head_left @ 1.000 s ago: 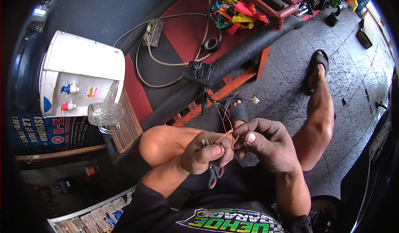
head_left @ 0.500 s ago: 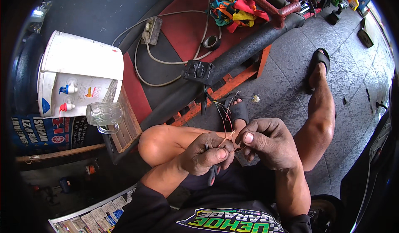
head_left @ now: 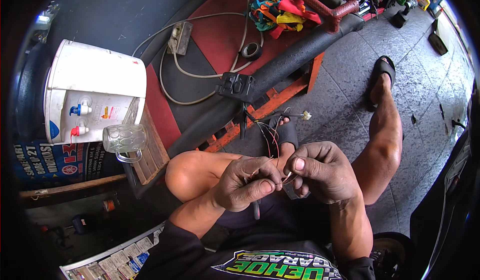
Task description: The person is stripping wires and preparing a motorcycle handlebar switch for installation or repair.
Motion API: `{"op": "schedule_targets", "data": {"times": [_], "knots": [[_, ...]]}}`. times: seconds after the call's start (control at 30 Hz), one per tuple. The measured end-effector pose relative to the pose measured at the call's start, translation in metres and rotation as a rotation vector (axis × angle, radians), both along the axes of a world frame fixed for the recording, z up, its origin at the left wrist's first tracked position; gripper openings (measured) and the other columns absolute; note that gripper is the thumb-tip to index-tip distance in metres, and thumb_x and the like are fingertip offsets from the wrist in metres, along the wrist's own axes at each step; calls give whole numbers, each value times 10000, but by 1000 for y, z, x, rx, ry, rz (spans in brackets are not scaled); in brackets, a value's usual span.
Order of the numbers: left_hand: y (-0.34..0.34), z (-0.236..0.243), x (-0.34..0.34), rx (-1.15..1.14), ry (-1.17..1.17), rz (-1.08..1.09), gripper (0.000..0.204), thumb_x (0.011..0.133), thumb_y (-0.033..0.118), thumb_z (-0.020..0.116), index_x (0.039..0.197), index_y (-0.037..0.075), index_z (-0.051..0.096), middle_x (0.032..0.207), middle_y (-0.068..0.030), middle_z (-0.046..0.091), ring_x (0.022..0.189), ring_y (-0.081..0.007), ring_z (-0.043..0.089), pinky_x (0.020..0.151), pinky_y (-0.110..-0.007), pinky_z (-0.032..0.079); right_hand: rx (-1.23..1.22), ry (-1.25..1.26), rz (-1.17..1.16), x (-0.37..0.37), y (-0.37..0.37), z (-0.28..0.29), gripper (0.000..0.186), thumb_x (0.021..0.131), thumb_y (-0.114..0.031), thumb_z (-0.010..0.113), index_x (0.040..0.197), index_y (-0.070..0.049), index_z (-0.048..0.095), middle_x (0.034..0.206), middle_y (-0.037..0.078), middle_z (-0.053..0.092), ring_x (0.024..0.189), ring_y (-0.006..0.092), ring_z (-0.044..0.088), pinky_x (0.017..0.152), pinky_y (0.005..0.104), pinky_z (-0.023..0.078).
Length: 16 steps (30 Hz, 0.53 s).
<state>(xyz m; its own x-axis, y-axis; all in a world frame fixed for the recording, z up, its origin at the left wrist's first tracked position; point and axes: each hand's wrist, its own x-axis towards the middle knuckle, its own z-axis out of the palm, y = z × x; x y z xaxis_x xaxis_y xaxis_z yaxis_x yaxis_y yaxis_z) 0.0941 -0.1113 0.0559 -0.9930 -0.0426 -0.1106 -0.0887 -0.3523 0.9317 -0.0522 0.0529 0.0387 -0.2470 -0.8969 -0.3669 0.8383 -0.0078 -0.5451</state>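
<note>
My left hand [head_left: 248, 184] and my right hand [head_left: 322, 172] are close together over my lap, both closed in a pinch. Thin wires [head_left: 274, 139], red and dark, run up from them to a black handlebar switch housing [head_left: 237, 86]. A pale, bare-looking wire end [head_left: 288, 175] shows between the thumb and fingers of my right hand. My left hand pinches another strand of the wire. Below the left palm pokes a dark piece with a reddish edge [head_left: 256, 209]; its kind is hidden. A pale connector plug [head_left: 306, 115] hangs on a dark lead beyond the hands.
A white water dispenser [head_left: 97, 75] and a glass mug [head_left: 125, 138] on a wooden crate [head_left: 154, 152] stand at left. Beyond lie a power strip [head_left: 179, 37], black tape roll [head_left: 251, 51] and colourful rags [head_left: 285, 14]. A padded black bar [head_left: 295, 55] crosses an orange frame [head_left: 295, 91].
My fingers have shifted on the wires, and the pale wire end now shows nearer the right thumb. The dark piece under my left hand shows less. The whole view has shifted slightly.
</note>
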Motion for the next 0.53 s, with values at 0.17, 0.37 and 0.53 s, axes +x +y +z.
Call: {"op": "schedule_targets", "data": {"times": [0.17, 0.37, 0.53], "knots": [[4, -3, -4, 131, 102, 4, 95, 998, 51, 578, 1037, -18, 631, 994, -88, 639, 933, -152, 591, 834, -297, 475, -131, -161, 15, 0, -3, -6, 214, 923, -182, 724, 918, 31, 702, 719, 83, 675, 552, 105, 606, 489, 190, 467], [2, -5, -4, 143, 100, -27, 116, 1000, 84, 597, 1043, -13, 645, 994, -105, 642, 987, -184, 602, 866, -317, 486, -97, -4, 11, 6, -4, -7, 234, 951, -216, 704, 926, 16, 694, 759, 63, 670, 624, 90, 592, 558, 204, 461], [-2, -10, -1, -89, 122, -14, 170, 1001, 109, 613, 1145, 20, 609, 1025, -118, 651, 965, -177, 592, 845, -309, 484, 35, 207, -251, 23, -5, -1, 227, 977, -218, 675, 996, 8, 669, 796, 43, 667, 652, 76, 580, 581, 211, 451]]}}
